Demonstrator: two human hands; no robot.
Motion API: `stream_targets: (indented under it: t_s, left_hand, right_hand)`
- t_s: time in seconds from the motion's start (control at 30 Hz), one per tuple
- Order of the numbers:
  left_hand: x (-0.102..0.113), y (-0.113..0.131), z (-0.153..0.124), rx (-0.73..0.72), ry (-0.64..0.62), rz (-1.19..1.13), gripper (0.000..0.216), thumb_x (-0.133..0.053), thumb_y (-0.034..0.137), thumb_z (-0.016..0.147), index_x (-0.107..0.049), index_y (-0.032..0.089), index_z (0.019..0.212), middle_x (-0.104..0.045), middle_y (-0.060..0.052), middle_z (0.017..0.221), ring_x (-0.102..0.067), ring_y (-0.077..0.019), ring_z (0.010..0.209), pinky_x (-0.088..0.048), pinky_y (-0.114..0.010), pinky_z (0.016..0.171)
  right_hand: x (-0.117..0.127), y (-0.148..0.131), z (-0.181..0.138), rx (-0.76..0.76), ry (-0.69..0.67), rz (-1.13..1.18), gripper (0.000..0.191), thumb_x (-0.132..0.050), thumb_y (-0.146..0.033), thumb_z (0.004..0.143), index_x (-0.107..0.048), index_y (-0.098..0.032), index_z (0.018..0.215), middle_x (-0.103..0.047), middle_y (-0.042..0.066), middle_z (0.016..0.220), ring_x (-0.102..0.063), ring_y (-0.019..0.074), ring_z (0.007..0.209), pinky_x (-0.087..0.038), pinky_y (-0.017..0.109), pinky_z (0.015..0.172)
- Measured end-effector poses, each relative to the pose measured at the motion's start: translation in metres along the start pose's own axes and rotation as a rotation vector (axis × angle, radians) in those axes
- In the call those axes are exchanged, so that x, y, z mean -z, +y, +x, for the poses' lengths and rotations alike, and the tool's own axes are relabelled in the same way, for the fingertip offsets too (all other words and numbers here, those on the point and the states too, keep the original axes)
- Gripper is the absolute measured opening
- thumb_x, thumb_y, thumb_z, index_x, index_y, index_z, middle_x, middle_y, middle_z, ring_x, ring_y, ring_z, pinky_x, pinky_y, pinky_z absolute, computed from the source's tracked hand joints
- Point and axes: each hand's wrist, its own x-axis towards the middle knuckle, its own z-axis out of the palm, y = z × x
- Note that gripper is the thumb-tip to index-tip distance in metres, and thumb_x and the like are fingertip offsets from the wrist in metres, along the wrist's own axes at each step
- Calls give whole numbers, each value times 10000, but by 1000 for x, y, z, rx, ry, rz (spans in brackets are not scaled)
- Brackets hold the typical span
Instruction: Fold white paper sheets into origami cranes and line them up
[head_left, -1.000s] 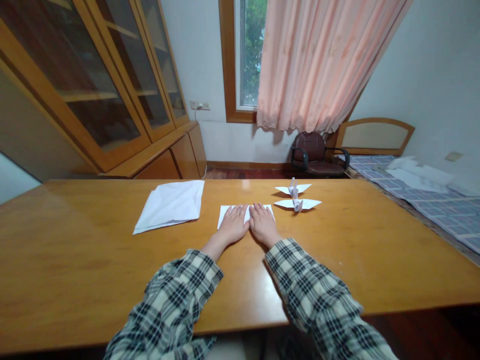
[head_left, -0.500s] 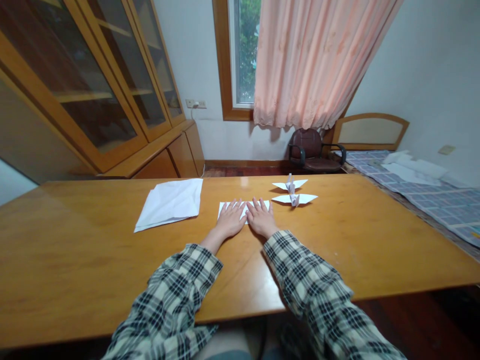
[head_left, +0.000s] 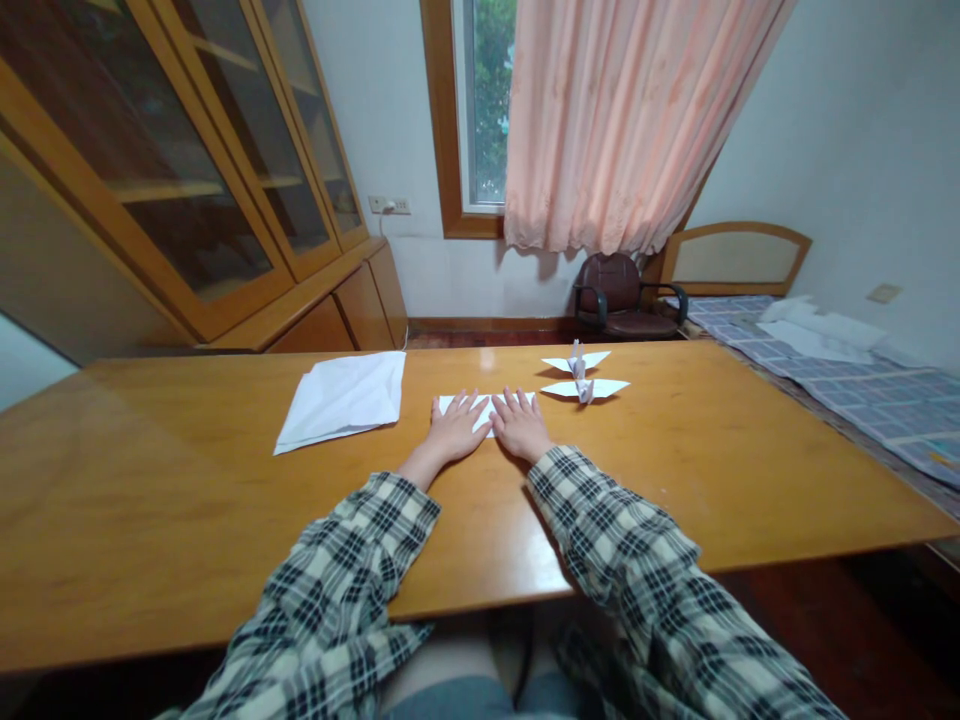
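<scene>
A small white sheet of paper lies flat on the wooden table, mostly covered by both my hands. My left hand rests palm down on its left part, with fingers stretched out and spread. On the right part lies my right hand, also flat with fingers apart. The two thumbs are close to each other over the middle of the paper. Just beyond my right hand stand two folded paper cranes, a nearer one and a farther one, wings spread. How the sheet is folded under my hands is hidden.
A stack of white paper lies on the table to the left. Beyond the table are a brown armchair, a glass-door cabinet on the left, and a bed with papers on it at the right.
The view has shifted slightly, so the table sits a little higher in the picture. My left hand has moved a little leftward on the paper, its fingers spread wider; my right stays flat.
</scene>
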Motion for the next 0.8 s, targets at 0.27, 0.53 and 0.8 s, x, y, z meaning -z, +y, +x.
stream_targets:
  t_s: [0.27,0.53,0.8]
  left_hand:
    - [-4,0,1,90,41,47,791,-208,627,919,-278,93,1499,-191,-179,1581,-141,-299,1475,-53,-547,1177]
    - [-7,3,-6,255,98,38,931,-230,702,869,-280,-6,1472,-237,-262,1544,-152,-366,1461,-89,-531,1174]
    - [-7,-9,-2,192,58,21,936,-213,727,859,-264,39,1491,-194,-231,1569,-113,-343,1473,-81,-529,1176]
  right_hand:
    - [2,0,0,-2,-15,7,556,-198,-432,1001,-278,-232,1513,-161,47,1606,-77,279,1481,-20,502,1179]
    - [2,0,1,-15,-18,-10,568,-203,-462,996,-270,-237,1513,-139,63,1610,-84,269,1481,-28,496,1177]
    - [7,2,0,-11,-42,-27,597,-229,-510,985,-276,-232,1511,-163,77,1605,-139,287,1470,-93,497,1167]
